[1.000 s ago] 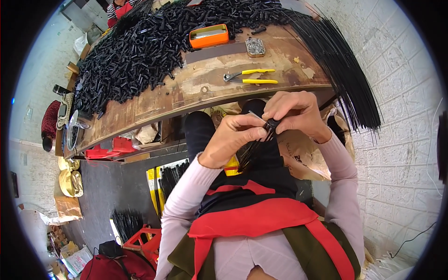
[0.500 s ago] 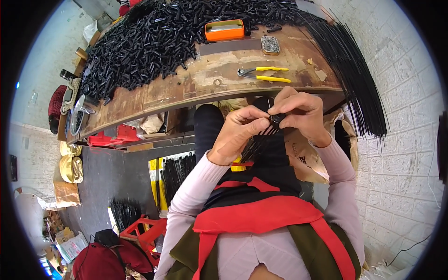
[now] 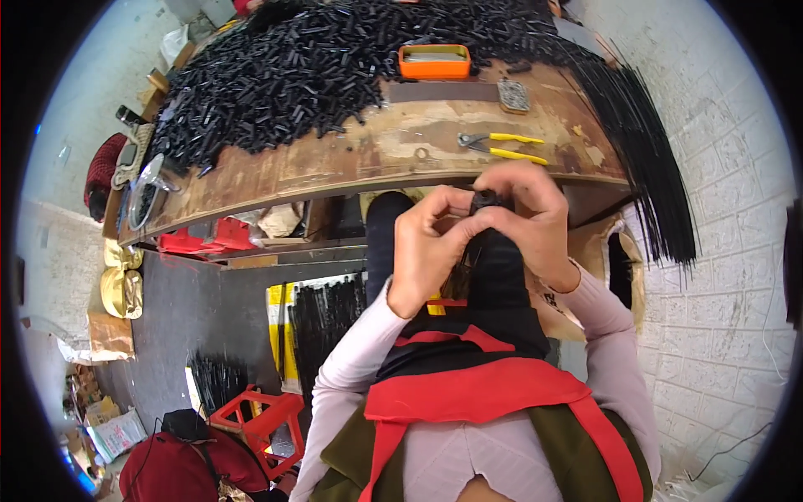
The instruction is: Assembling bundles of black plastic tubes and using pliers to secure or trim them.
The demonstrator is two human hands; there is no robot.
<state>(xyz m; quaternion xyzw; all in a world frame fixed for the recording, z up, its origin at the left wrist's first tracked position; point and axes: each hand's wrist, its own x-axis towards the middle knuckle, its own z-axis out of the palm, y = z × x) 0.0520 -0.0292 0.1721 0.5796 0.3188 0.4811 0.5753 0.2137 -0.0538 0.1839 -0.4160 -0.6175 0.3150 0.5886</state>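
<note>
My left hand (image 3: 425,247) and my right hand (image 3: 535,224) meet just in front of the table edge, above my lap. Both are closed around a small, round black piece (image 3: 483,199) whose top shows between the fingers. Below it, dark thin rods partly show behind my fingers, too dim to make out fully. On the table beyond my hands lie yellow-handled cutting pliers (image 3: 519,156), with jaws pointing left. A small square box of tiny metal bits (image 3: 513,97) and an orange tin (image 3: 434,66) with thin pale pieces stand farther back.
A large heap of short black tubes (image 3: 284,84) covers the wooden table's (image 3: 335,171) back and left. Long thin black rods (image 3: 648,159) hang over its right end. Bundled black rods (image 3: 322,322) lie at lower left, near a red plastic stool (image 3: 268,427). A white wall (image 3: 711,318) borders the right.
My fingers have drawn closer around the black piece, and the thin pin seen above it no longer shows. The fan of rods below is more hidden. The view has shifted slightly.
</note>
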